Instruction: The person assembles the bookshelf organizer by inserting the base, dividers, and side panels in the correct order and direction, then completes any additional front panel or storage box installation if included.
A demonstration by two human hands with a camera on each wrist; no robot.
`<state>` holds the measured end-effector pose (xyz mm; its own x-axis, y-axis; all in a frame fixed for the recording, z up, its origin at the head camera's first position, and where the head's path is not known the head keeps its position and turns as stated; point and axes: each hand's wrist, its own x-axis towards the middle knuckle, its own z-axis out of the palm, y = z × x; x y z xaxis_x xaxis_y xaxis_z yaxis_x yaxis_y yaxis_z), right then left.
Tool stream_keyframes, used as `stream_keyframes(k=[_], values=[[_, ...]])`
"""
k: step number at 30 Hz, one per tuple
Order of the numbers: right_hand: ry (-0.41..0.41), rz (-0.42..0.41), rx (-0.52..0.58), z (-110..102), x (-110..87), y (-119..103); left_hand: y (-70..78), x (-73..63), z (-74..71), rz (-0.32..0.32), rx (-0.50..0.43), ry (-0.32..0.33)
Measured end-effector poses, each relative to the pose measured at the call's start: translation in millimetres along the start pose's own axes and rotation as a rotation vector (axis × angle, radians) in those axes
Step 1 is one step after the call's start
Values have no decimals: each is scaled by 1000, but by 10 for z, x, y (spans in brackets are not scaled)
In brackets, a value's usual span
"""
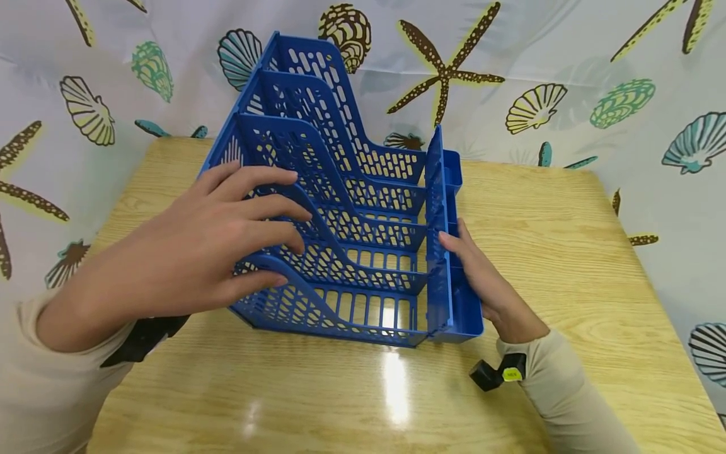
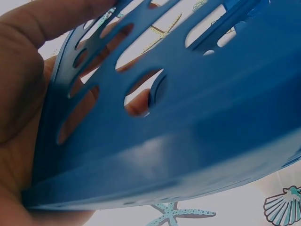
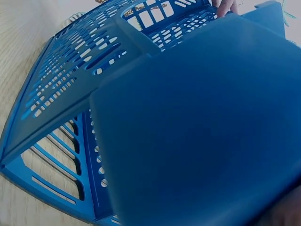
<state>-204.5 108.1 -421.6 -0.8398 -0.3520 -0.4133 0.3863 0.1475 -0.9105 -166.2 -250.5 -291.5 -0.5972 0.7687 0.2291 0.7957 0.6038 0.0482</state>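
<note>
A blue plastic file rack (image 1: 363, 325) with several slotted dividers stands on the table in the head view. My left hand (image 1: 227, 236) is at its tall left end, fingers spread and bent over the dividers. In the left wrist view, a slotted side panel (image 2: 141, 155) lies between thumb and fingers, and fingers show through its slots. On the rack's right end is an upright blue panel (image 1: 437, 252) with small bins (image 1: 467, 309) on its outer side. My right hand (image 1: 479, 271) grips this end, thumb on the panel's edge; its other fingers are mostly hidden.
The wood-grain table (image 1: 544, 239) extends around the rack on all sides. Behind it hangs a white cloth (image 1: 482, 38) printed with shells and starfish. A black wrist camera (image 1: 499, 372) sits at the right cuff.
</note>
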Motion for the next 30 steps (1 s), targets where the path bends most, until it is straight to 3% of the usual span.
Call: stream_keyframes(k=[12,16,19,22,25,28,30], values=[[-43,31,-3,-44,19,-76,9,-8,-4,-9,-3,11],[-38,21,-39,-81,-7,-93,-19,9,-20,1,-57,16],[-34,3,-46,-80,-22,-106,-82,27,-98,-20,-153,-2],[-32,-3,-33,-66,-43,-113,-305,108,-256,-93,-228,-37],[-30,2,-24,-62,-51,-118,-685,296,-360,-196,-224,-96],[-20,12,-19,-59,-44,-105,-1008,471,-300,-305,-180,-196],[-27,20,-23,-45,-45,-104,-1121,516,-216,-368,-179,-242]])
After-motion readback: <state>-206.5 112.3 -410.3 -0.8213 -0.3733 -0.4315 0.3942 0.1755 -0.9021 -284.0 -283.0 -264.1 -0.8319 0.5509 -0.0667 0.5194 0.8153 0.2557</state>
